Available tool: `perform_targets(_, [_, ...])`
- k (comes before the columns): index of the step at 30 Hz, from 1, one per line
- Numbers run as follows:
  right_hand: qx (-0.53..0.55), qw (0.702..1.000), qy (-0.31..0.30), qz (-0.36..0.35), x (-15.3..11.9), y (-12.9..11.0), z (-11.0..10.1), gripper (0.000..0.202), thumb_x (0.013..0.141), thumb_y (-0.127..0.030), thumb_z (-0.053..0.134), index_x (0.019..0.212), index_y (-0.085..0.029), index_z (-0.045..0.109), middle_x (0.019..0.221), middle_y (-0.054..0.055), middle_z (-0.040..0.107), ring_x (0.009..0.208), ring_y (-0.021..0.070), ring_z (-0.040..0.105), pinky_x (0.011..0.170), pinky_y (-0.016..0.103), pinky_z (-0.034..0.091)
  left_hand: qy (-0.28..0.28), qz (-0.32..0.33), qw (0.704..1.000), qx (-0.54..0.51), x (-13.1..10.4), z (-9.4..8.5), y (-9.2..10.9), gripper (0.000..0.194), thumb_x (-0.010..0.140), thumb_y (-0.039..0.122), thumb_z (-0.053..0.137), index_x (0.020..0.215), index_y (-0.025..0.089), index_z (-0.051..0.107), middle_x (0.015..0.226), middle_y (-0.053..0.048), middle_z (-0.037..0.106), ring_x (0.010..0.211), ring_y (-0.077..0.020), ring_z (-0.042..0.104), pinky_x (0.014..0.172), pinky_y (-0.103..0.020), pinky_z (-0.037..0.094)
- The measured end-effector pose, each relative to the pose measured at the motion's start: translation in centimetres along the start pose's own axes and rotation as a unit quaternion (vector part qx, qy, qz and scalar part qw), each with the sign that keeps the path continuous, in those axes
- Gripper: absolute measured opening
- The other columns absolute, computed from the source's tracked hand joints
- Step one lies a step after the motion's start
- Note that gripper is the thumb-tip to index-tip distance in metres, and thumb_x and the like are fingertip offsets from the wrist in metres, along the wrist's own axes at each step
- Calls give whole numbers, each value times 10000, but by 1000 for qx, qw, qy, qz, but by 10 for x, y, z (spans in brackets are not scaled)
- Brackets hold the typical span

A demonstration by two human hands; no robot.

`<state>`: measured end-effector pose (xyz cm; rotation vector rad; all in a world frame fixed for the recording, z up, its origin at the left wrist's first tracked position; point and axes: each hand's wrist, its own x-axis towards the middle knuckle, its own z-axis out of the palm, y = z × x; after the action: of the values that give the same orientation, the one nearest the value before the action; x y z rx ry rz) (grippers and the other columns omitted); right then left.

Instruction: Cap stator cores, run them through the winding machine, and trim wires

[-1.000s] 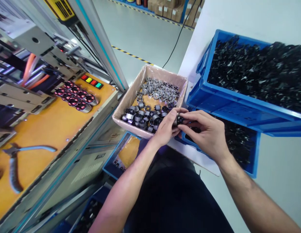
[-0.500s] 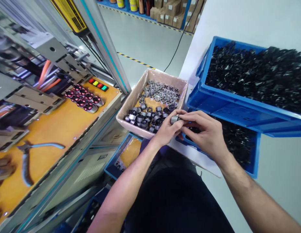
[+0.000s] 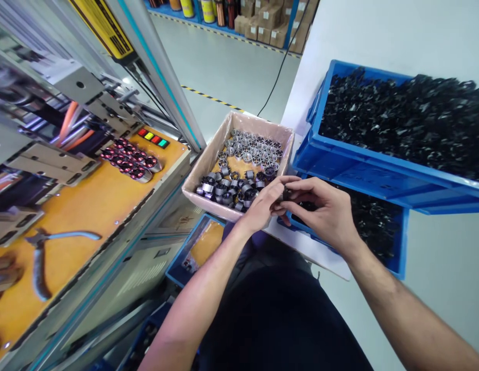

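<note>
Holding a small metal part (image 3: 285, 194) w/ both hands rn, roughly mid-frame. The left hand (image 3: 264, 202) has its fingers curled around it, the right hand (image 3: 328, 206) pinches the other end, so both sets of fingers are clamped on the same piece.

Diff vs half a sec ago: the shiny silver side was showing then, now it's mostly hidden & only a dark bit peeks out. IMO that means it got turned in the grip and is still being worked by hand, not put down. Can't tell what the fingertips are doing exactly, too much is covered tbh.

Left hand is at the lower right edge of the lined box (image 3: 288, 147), center of frame: silver rings (image 3: 247, 156) up top, jumbled dark/silver parts (image 3: 221, 190) below, pile looks abt the same. Upper right = big blue bin (image 3: 378, 170) of black bits, w/ a lower blue bin (image 3: 401, 247) partly under it, behind the right hand.
</note>
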<state>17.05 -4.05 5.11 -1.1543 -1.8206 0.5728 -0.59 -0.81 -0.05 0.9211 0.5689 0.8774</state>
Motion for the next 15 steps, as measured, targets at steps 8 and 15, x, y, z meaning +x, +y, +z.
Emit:
perform_targets(8, [47,997,38,49,-9,5,12,227,982,-324,936,1182,-257,852,1010,51,819,840,223,811,782,374,740,29,-34,999,23,3,1,6,515,1083,570,560,1351,196,790,731,23,606,513,-128,533,512,-278,609])
perform_targets(15, [-70,996,59,-15,0,-13,8,159,985,-257,924,1138,-293,901,1069,68,872,805,216,803,783,385,742,56,-17,998,15,7,-1,2,539,1061,617,598,1335,197,796,951,-62,769,681,-186,676,549,-282,598])
